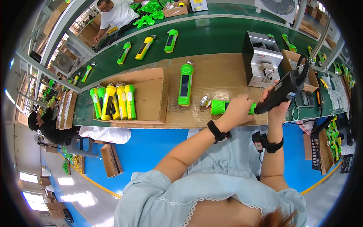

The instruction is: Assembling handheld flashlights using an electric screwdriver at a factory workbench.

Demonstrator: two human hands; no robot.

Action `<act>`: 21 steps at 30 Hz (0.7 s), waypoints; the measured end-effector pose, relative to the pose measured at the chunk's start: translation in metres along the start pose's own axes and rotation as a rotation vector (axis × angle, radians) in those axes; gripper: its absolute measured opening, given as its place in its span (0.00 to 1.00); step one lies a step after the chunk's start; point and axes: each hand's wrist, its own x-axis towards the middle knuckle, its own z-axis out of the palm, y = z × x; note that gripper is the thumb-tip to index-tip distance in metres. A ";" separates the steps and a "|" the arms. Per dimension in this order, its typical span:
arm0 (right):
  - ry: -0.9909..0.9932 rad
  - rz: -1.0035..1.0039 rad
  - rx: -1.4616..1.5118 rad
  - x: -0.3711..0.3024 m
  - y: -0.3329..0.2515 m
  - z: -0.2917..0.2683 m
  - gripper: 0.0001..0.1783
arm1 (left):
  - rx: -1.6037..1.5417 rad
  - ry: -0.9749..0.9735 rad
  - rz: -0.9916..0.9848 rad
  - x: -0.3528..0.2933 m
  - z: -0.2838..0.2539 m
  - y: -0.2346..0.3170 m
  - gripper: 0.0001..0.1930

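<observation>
1. Green flashlight (218, 107) lies sideways on a cardboard sheet (221, 72) covering the bench (223, 36), silvery head (204, 101) toward 9 o'clock; the left hand (238, 109) curls its fingers closed over the body, apparently to steady it.
2. The right hand (280, 112) wraps its fingers around a black driver (280, 91) at 2 o'clock, seemingly aligned with the flashlight's tail.
3. Second flashlight (184, 89): at 10 o'clock, conveniently near.
4. Cardboard tray (147, 98): 9 o'clock, keeping more flashlights (130, 102) bunched.

Bare cardboard sheet (217, 73) lets a hand pass between the loose flashlight (185, 85) and the silver machine (260, 70); the box wall (165, 96) bars farther left, the black power driver (280, 92) the machine's near side.
</observation>
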 end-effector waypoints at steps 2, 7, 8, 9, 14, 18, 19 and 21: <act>-0.102 0.080 0.113 0.003 0.004 -0.015 0.52 | 0.007 -0.015 -0.008 0.001 -0.001 0.003 0.22; -0.110 0.068 0.116 0.006 -0.011 -0.005 0.54 | -0.014 -0.027 -0.026 -0.001 0.004 0.003 0.21; -0.082 0.062 0.081 0.005 -0.011 -0.004 0.55 | -0.007 -0.029 -0.028 0.000 0.005 0.004 0.21; -0.079 0.062 0.085 0.006 -0.012 -0.005 0.55 | -0.028 -0.031 -0.020 0.001 0.008 0.005 0.21; 0.012 0.039 0.034 0.006 -0.006 -0.012 0.45 | -0.084 -0.050 0.007 0.001 0.009 0.003 0.27; -0.040 0.031 0.120 0.010 -0.004 0.004 0.47 | -0.028 -0.045 -0.025 0.004 -0.003 0.001 0.24; 0.013 0.045 0.046 0.012 -0.010 0.012 0.47 | -0.050 -0.067 -0.050 0.005 -0.005 0.000 0.23; 0.012 -0.008 0.041 0.014 -0.014 0.018 0.43 | -0.089 -0.106 -0.059 0.008 -0.006 0.002 0.23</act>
